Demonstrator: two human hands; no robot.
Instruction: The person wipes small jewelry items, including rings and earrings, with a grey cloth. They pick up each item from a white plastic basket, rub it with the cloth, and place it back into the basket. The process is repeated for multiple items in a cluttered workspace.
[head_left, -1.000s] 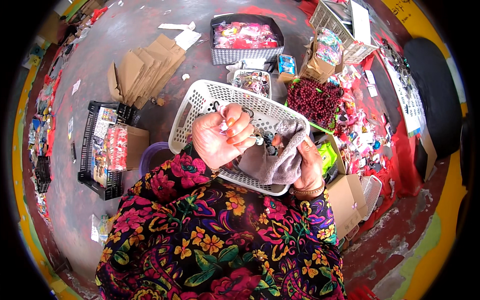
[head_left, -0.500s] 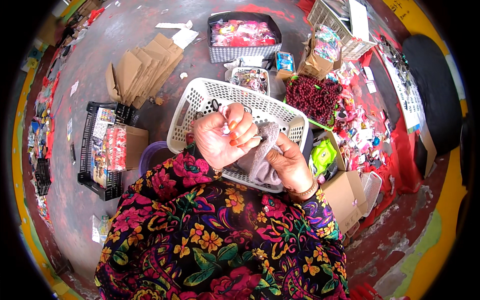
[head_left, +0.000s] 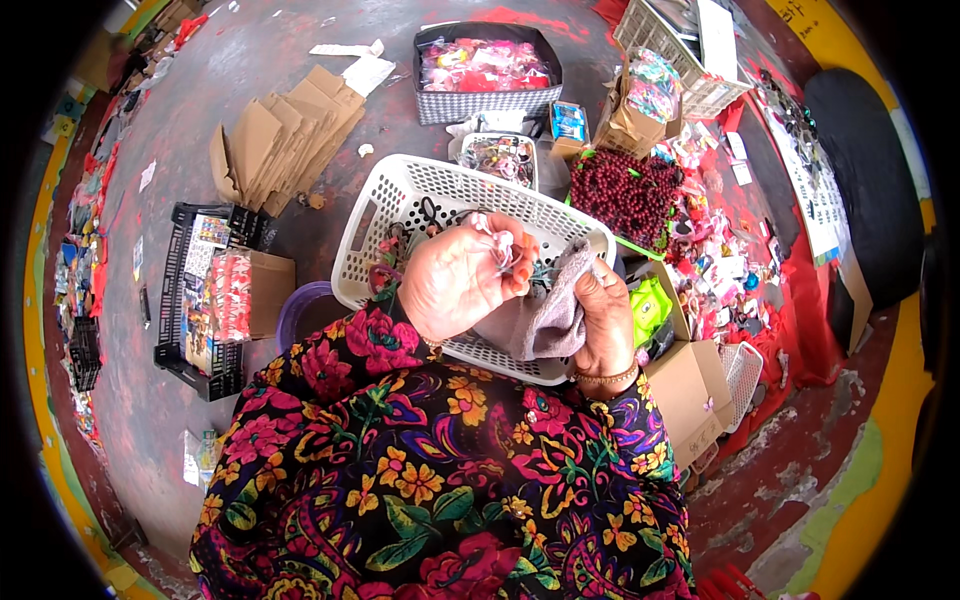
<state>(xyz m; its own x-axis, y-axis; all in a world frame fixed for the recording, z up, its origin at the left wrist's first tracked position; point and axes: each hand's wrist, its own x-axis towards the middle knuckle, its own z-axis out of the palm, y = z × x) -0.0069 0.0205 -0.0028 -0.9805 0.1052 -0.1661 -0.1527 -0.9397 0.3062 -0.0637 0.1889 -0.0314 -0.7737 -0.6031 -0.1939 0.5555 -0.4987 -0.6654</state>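
Floor [head_left: 190,130] cluttered round white basket [head_left: 540,212]. Over basket's near edge: right hand [head_left: 608,318] fingers pinching grey cloth [head_left: 550,322]; left hand [head_left: 455,282] fingers curled round pinkish bits [head_left: 502,248]. Loose curl could spill them.

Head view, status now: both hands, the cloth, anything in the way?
Left hand: curled around small pink-and-white pieces. Right hand: gripping grey cloth over white basket. In the way: hands and cloth hide part of the basket's inside.
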